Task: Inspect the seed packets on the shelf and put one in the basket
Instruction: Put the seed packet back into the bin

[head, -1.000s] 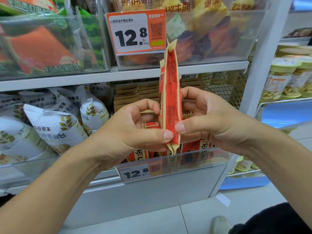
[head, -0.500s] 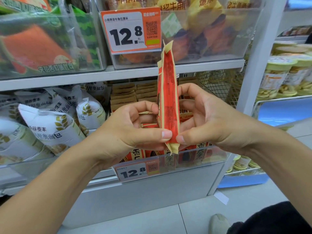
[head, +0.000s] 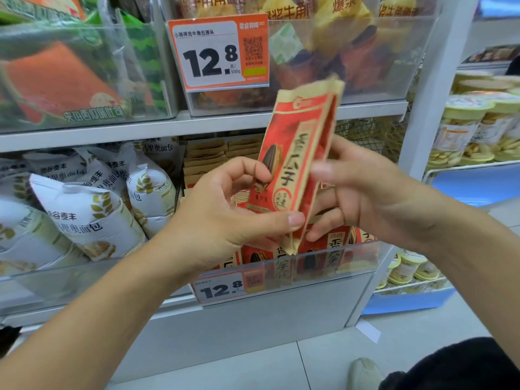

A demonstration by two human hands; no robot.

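Packet [head: 292,170] off shelf [head: 197,128], at 12 o'clock, front showing. Left hand [head: 225,218] pinched lower edge; right hand [head: 365,192] fingers curled behind it. Inspection underway; basket unseen, drop pending.

Grey shelf [head: 197,126] across mid-frame carries clear bins [head: 394,52] of snacks; below, white bread bags [head: 92,218] (lower left) beside red seed packets [head: 334,246].

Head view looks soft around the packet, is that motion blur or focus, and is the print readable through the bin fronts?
Head view: motion blur on the right hand, fingertips smeared; the seed packet is slightly soft but its large characters are readable. Head view: the left hand is sharper. Head view: the clear bin front reflects light, hazing the packets behind it. Head view: wide-angle bending at the edges.
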